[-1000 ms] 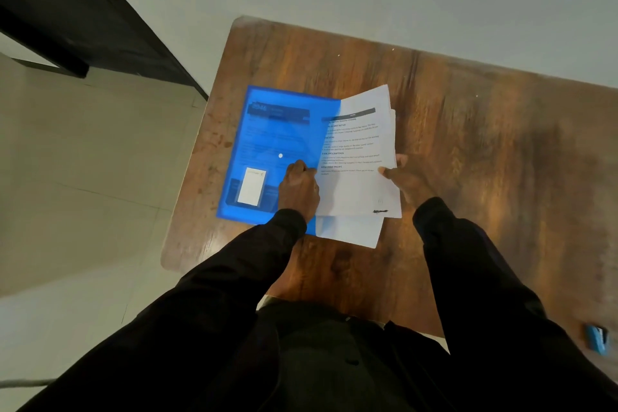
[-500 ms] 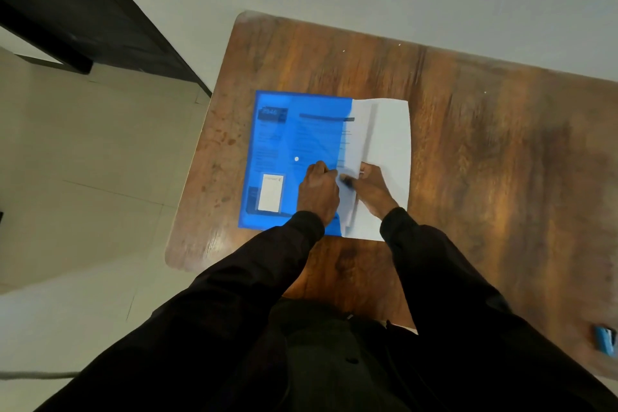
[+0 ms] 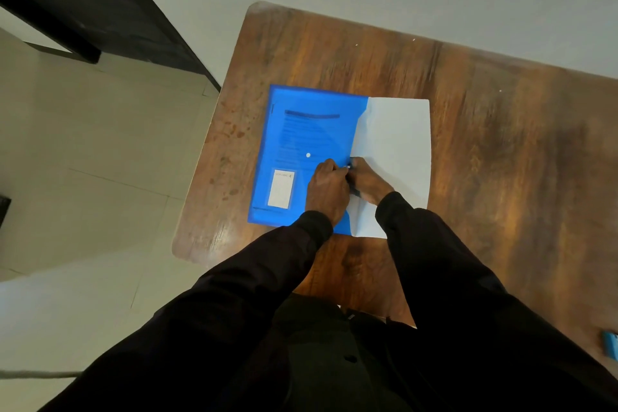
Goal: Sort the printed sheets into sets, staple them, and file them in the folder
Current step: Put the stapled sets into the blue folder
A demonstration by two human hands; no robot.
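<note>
Printed sheets [image 3: 398, 157]: partly inside the blue folder [image 3: 301, 144]. A white, blank-looking part juts out of its 3 o'clock edge, and a page's text shows through the blue cover.
Left fingers [image 3: 329, 166]: curled on the cover's open edge, seemingly pinching it.
Right fingers [image 3: 357, 164]: bunched tight against the left ones at the same edge; what they hold I cannot tell.
Left hand [image 3: 326, 194]: lies over the folder's 5 o'clock part.
Right hand [image 3: 371, 182]: rests on the sheets, touching the left hand.
Change: a second ago the hands were apart and a printed page lay face up across the opening. The right hand has since come in from 3 o'clock, and that page now sits under the cover.
Meaning: filing looks nearly done; the jutting part probably still needs pushing toward 9 o'clock.
Table [image 3: 501, 160]: wooden, with the folder flat on it near its 9 o'clock side.
Stapler [image 3: 610, 348]: small and blue, likely the stapler, well apart at 4 o'clock with no hand on it.
</note>
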